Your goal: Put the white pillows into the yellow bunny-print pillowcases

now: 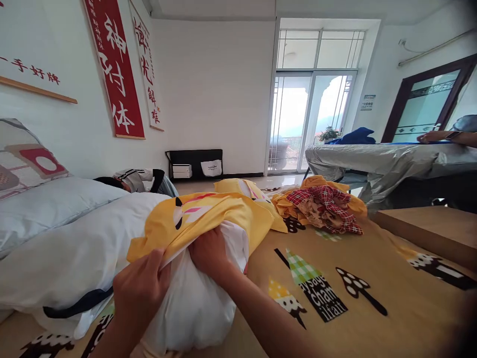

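Note:
A yellow pillowcase [208, 211] with a printed cartoon face is partly drawn over a white pillow [197, 313] in front of me. My left hand [141, 283] pinches the open edge of the pillowcase on its left side. My right hand [210, 253] reaches under that edge, pressed against the white pillow; its fingertips are hidden inside the opening, so what they grip does not show. The near end of the pillow bulges out of the case towards me.
More white pillows [93, 238] lie to the left. A heap of yellow and red-checked cloth [324, 204] rests on the printed tan bedsheet [361, 258]. A cardboard box [432, 228] sits at right. Beyond it, another person's hand [432, 136] is over a covered table [354, 154].

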Available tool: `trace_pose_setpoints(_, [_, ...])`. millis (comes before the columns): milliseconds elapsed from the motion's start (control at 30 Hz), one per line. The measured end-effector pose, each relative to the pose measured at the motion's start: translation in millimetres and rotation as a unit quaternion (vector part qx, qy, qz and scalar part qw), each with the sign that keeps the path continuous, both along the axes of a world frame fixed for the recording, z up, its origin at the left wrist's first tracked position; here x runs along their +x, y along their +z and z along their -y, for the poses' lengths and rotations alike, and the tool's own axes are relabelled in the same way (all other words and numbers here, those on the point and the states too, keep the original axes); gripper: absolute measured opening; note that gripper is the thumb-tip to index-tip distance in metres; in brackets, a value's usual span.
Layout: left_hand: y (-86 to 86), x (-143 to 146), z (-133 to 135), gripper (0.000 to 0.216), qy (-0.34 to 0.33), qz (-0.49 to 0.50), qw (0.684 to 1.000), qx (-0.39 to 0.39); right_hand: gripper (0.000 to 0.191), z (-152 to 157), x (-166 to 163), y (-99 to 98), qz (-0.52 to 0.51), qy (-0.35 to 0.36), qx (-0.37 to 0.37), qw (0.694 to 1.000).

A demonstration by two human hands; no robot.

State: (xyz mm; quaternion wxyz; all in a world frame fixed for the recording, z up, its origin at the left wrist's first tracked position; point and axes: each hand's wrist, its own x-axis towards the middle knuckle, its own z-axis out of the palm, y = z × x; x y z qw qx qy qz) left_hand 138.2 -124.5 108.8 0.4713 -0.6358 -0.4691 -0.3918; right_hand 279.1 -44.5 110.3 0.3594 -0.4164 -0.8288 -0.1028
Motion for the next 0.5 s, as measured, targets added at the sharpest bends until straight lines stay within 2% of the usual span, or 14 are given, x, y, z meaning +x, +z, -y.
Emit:
trace_pose_setpoints(67, [0.5,-2,8,0.013,-0.002,-0.019,1.000,-0.004,0.042,-14,-10,10.0,-0.073,-0.012,-0.002,0.997])
trace_pose_setpoints(100, [-2.2,-7,9,0.014,0.014,-0.026,0.999,-0.014,0.044,-17,-11,12.1,-0.094,0.008,0.002,0.996])
trace_pose_setpoints(133, [-7.5,-15,9,0.014,0.041,-0.025,0.998,-0.028,0.043,-17,-8,11.3,-0.099,0.048,0.008,0.994])
trace_pose_setpoints(200, [-25.6,-39,5,0.013,0.100,-0.004,0.992,-0.076,0.036,-11,8,1.5,-0.060,0.175,0.016,0.983])
trace_pose_setpoints(267, [-50.3,-71,3,0.016,0.126,0.029,0.982,-0.135,0.025,-4,36,-16.6,-0.021,0.293,0.018,0.956])
trace_pose_setpoints(300, [-63.1,-86,4,0.017,0.122,0.042,0.979,-0.156,0.021,-3,52,-26.8,-0.033,0.308,0.020,0.950])
trace_pose_setpoints(333, [-75.3,-99,5,0.018,0.109,0.051,0.979,-0.166,0.019,-3,67,-36.9,-0.067,0.286,0.023,0.956])
trace_pose_setpoints(400, [-95.3,-114,10,0.020,0.083,0.080,0.981,-0.154,0.018,-7,90,-54.5,-0.154,0.156,0.019,0.976])
trace_pose_setpoints(433, [-102.8,-116,13,0.021,0.070,0.096,0.982,-0.144,0.024,-12,96,-61.5,-0.174,0.081,0.008,0.981])
trace_pose_setpoints(500, [-113.0,-115,19,0.022,0.048,0.131,0.980,-0.142,0.042,-21,96,-71.4,-0.143,-0.024,-0.025,0.989])
